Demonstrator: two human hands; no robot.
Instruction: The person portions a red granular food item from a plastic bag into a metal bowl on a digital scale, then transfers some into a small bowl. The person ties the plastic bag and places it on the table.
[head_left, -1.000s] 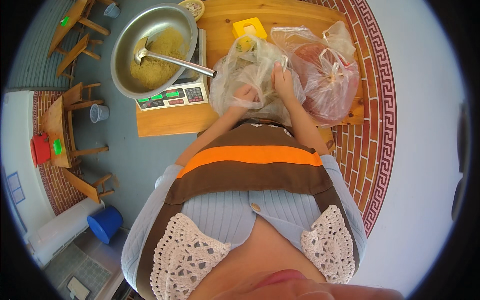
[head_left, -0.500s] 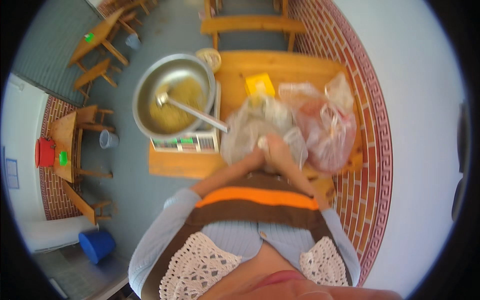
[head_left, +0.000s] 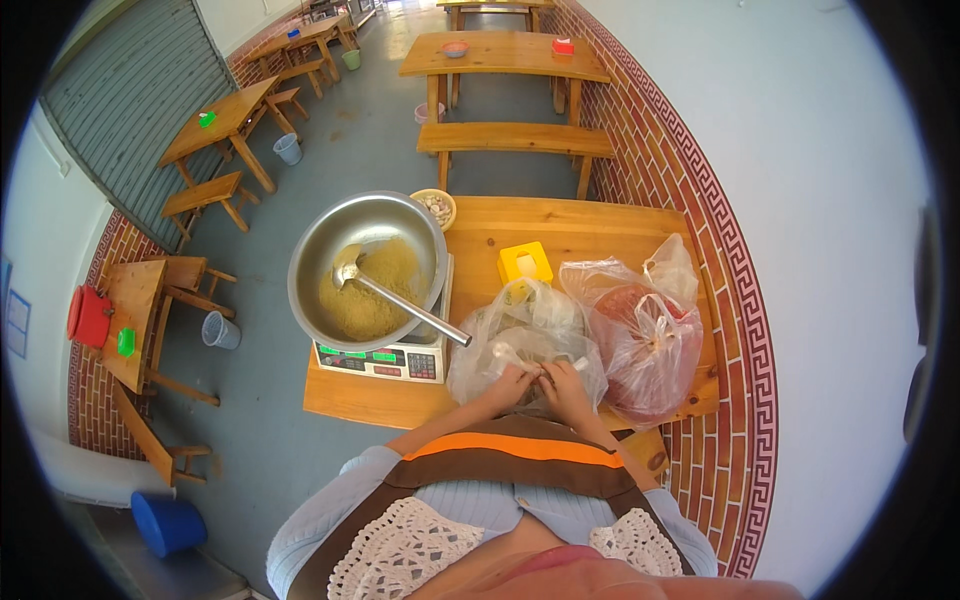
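The scale (head_left: 425, 362) serves as reference. Just right of it on the wooden tabletop (head_left: 360, 398) sits the clear plastic bag (head_left: 540, 325). Left hand (head_left: 513, 382) and right hand (head_left: 566, 388), side by side, pinch its gathered plastic. A steel basin (head_left: 308, 285) with a ladle (head_left: 405, 305) rests on the scale; a red-filled bag (head_left: 655, 350) lies farther right of it.
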